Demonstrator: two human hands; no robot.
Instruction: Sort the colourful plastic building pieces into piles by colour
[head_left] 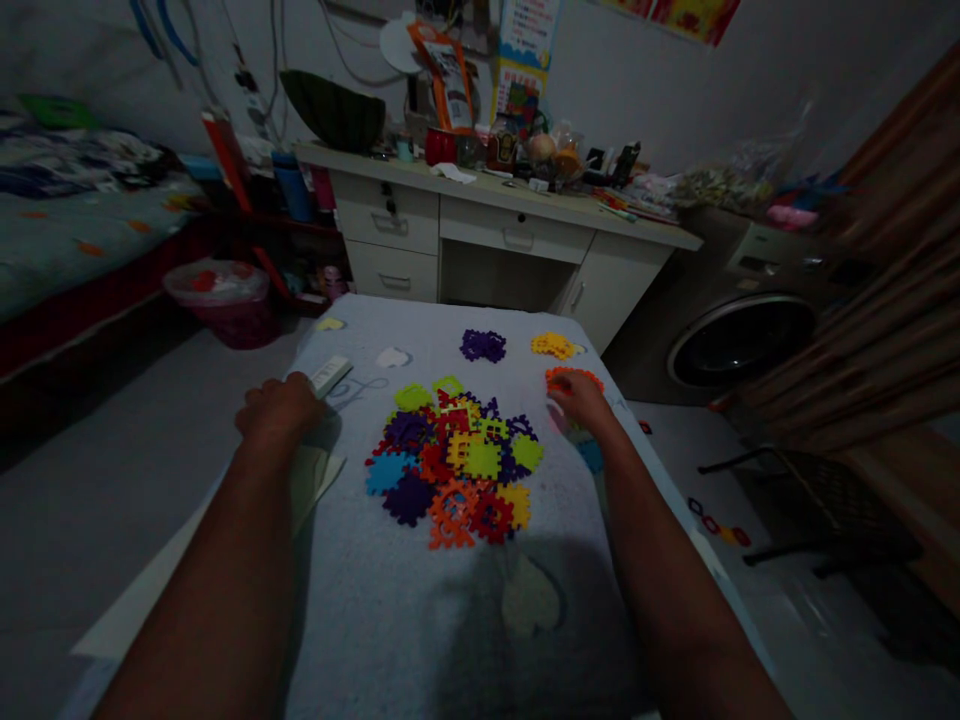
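Observation:
My right hand (579, 396) is at the far right of the cloth-covered table, its fingers pinched against the near side of some orange interlocking plastic pieces (576, 374). What lies between the fingertips, if anything, is hidden. Blue pieces (591, 456) show partly behind my right forearm. At the left edge my left hand (279, 408) rests with curled fingers, close beside a narrow white object (331, 375); its palm is hidden. Between my hands spreads a mixed heap of toothed plastic pieces (457, 455) in red, purple, green, yellow, orange and blue.
Purple pieces (483, 345) and yellow pieces (553, 345) sit in separate groups toward the far end. Beyond the table stands a white desk (517, 215) crowded with items. A washing machine (739, 310) is at right, a lined bin (225, 305) at left, a stool (832, 510) on the right floor.

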